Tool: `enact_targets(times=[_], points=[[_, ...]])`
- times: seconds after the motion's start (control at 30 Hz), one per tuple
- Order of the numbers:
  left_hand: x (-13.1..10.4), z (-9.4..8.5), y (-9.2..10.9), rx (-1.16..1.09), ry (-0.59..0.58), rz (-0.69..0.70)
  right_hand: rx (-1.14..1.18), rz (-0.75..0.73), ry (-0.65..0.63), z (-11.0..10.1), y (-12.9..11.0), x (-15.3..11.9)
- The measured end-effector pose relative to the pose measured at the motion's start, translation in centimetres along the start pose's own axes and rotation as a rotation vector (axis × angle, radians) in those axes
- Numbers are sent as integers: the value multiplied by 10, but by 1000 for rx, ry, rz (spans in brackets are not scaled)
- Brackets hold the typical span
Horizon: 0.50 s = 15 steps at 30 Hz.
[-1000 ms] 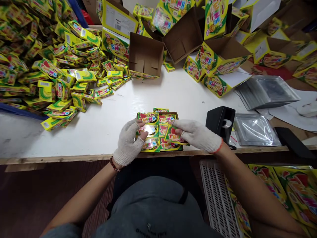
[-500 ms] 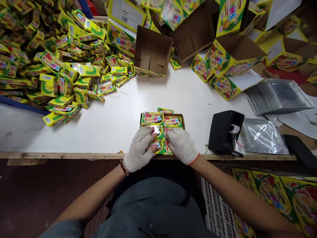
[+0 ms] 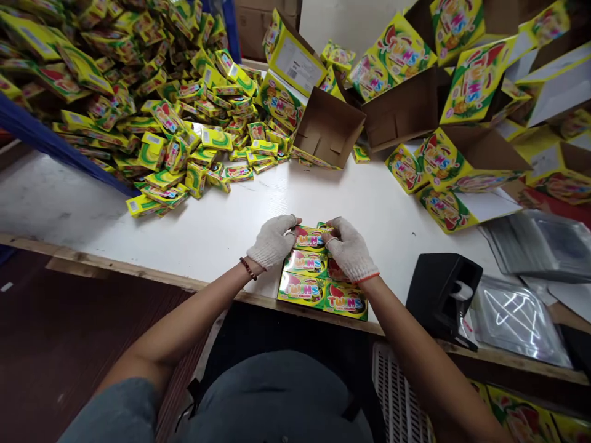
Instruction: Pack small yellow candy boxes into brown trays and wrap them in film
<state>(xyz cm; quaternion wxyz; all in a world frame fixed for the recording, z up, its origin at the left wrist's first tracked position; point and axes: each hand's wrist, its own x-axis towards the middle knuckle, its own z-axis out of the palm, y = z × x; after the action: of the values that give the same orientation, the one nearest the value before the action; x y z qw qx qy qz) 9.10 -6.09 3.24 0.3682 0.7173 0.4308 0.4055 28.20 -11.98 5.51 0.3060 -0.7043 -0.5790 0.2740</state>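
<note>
Both gloved hands have shifted from the middle and near rows of the packs to the far row since the earlier frame. Left hand (image 3: 273, 241): thumb and forefinger are slightly parted at the left end of the far-left pack (image 3: 310, 239); grip pressure cannot be told. Right hand (image 3: 351, 251): fingers are bent together over the right column, their tips by that pack's right end; whether they pinch it cannot be told. The block of packs (image 3: 302, 289) lies flat on the worktable (image 3: 221, 237), its near rows extending below the fingertips toward the table edge. Loose packs (image 3: 166, 123) are heaped beyond and left of the left fingers; a tape dispenser (image 3: 429, 295) stands well right of the right fingers. Step in hand, in my judgement: aligning the far row. Seating it squarely would call for light, even pressure from both sides.
</note>
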Motion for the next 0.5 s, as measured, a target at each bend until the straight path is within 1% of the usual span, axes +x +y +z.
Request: enact_targets(times=[0.07,0.13,0.23,0.33,0.4,0.47,0.5], points=[[7,-2,-3,4,-55,10,36,-26,-7,0,7,0],[11,-5,-3,91,-148,59,16,-75,-13,-2,15,1],[12,-10,-2,349,-287,143,-94,-132,-11,-1,23,5],[7,-12,-2,571,-369,180,-175,-167,-24,8,23,3],[1,-11,1,666,-370,190,-214,-191,-5,16,22,-2],[-7,-8,10,728,-314,208,-206,-195,27,19,21,-6],[-11,-5,17,738,-293,235,-174,-187,45,17,22,-6]])
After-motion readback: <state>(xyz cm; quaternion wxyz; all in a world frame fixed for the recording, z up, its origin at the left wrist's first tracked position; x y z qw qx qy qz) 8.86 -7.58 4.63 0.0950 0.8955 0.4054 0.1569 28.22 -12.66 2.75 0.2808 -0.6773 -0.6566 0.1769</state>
